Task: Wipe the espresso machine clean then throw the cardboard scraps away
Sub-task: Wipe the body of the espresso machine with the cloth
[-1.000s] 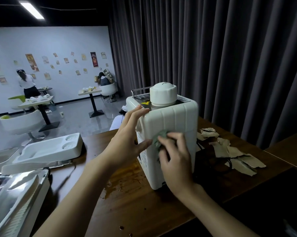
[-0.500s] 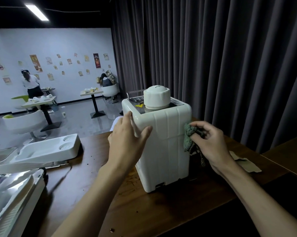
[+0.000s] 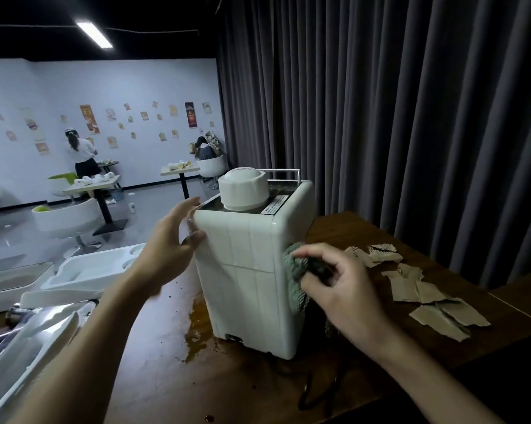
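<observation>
The white espresso machine [image 3: 252, 270] stands upright on the dark wooden table [image 3: 227, 387], a round white cap on its top. My left hand [image 3: 169, 249] lies against its upper left corner, fingers straight and thumb touching the edge. My right hand [image 3: 343, 289] pinches a green cloth [image 3: 294, 270] and presses it to the machine's right side. Several torn cardboard scraps [image 3: 423, 289] lie on the table to the right of the machine.
A brown liquid spill [image 3: 197, 328] sits at the machine's left foot. White foam packing pieces [image 3: 87, 270] and plastic wrap [image 3: 38, 325] crowd the table's left. A dark curtain [image 3: 380, 117] hangs behind. People, small tables and chairs are far off at left.
My right hand carried the cloth from the machine's facing side round to its right side, then lower down that side. My left hand slid from the top edge to the left corner. The machine has turned.
</observation>
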A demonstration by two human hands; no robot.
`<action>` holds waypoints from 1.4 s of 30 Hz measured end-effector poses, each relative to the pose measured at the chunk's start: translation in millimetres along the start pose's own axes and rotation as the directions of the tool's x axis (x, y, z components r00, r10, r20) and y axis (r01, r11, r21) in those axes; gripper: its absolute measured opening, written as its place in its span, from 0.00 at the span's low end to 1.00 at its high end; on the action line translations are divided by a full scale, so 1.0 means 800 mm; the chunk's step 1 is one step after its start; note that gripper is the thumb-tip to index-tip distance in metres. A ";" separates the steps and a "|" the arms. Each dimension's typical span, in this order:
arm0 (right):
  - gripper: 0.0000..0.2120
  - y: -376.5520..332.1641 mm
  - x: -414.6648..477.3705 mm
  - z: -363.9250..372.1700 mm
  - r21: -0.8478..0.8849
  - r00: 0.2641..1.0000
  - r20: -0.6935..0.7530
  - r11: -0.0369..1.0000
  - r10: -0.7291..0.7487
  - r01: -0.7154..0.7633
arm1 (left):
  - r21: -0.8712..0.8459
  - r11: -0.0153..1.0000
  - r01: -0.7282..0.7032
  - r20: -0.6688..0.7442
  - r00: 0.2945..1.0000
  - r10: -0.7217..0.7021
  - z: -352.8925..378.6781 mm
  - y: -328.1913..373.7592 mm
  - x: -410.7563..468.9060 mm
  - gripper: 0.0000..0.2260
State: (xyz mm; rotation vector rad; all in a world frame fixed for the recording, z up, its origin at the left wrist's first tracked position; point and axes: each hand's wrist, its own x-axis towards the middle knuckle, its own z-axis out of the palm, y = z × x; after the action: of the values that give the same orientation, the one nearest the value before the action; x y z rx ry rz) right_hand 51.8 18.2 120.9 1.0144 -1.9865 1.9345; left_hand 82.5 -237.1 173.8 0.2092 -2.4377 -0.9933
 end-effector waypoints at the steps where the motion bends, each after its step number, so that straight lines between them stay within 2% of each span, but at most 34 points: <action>1: 0.18 -0.002 0.013 -0.009 0.027 1.000 -0.001 1.000 -0.005 0.005 | 0.031 1.000 -0.003 -0.031 0.999 0.004 0.003 0.007 -0.004 0.30; 6: 0.15 -0.007 0.107 -0.059 0.046 0.999 -0.012 0.998 0.043 -0.043 | 0.155 0.984 -0.090 -0.214 0.969 0.122 0.034 0.049 -0.024 0.36; 9: 0.12 -0.008 0.161 -0.082 0.055 0.985 0.097 0.988 0.139 -0.145 | 0.139 0.990 -0.013 -0.270 0.962 0.051 0.050 0.080 -0.018 0.35; 14: 0.12 0.003 0.219 -0.089 -0.083 0.938 0.239 0.968 0.249 -0.236 | 0.177 0.978 0.110 -0.304 0.951 -0.052 0.070 0.102 0.000 0.34; 16: 0.12 0.004 0.229 -0.088 -0.079 0.914 0.289 0.958 0.286 -0.275 | 0.158 0.983 0.088 -0.366 0.930 -0.024 0.076 0.101 0.004 0.33; 19: 0.12 0.004 0.239 -0.093 -0.004 0.883 0.315 0.931 0.348 -0.366 | 0.097 0.994 0.058 -0.428 0.904 -0.011 0.079 0.096 0.010 0.38; 22: 0.15 0.003 0.241 -0.095 0.037 0.871 0.318 0.913 0.375 -0.407 | 0.050 0.997 0.065 -0.445 0.895 -0.036 0.078 0.098 0.011 0.35; 25: 0.14 -0.001 0.234 -0.091 0.080 0.880 0.299 0.910 0.368 -0.407 | 0.053 0.997 0.047 -0.427 0.904 -0.020 0.072 0.097 0.010 0.29; 27: 0.14 -0.003 0.229 -0.093 0.098 0.884 0.290 0.907 0.368 -0.410 | 0.071 0.997 0.021 -0.375 0.927 0.007 0.062 0.090 0.013 0.30; 29: 0.14 -0.011 0.218 -0.097 0.105 0.881 0.300 0.905 0.366 -0.411 | 0.017 1.000 -0.023 -0.314 0.949 0.027 0.048 0.083 0.018 0.28; 32: 0.13 -0.026 0.188 -0.102 0.160 0.898 0.287 0.908 0.333 -0.388 | -0.108 0.990 -0.089 -0.186 0.980 0.067 0.027 0.071 0.026 0.20; 37: 0.12 -0.036 0.140 -0.095 0.250 0.946 0.186 0.919 0.265 -0.306 | -0.151 0.982 -0.112 -0.027 0.994 0.109 0.005 0.057 0.036 0.20; 40: 0.12 -0.043 0.122 -0.086 0.234 0.961 0.144 0.935 0.237 -0.266 | -0.122 0.985 -0.125 -0.023 0.992 0.123 0.004 0.061 0.034 0.22; 42: 0.12 -0.048 0.112 -0.080 0.195 0.967 0.133 0.951 0.217 -0.240 | -0.033 0.990 -0.141 -0.118 0.984 0.136 0.006 0.064 0.027 0.24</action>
State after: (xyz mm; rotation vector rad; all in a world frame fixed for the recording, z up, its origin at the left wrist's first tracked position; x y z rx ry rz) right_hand -13.2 51.7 211.6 0.9957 -2.0741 2.2988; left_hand 63.7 -204.2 214.4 0.0797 -2.2907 -0.9430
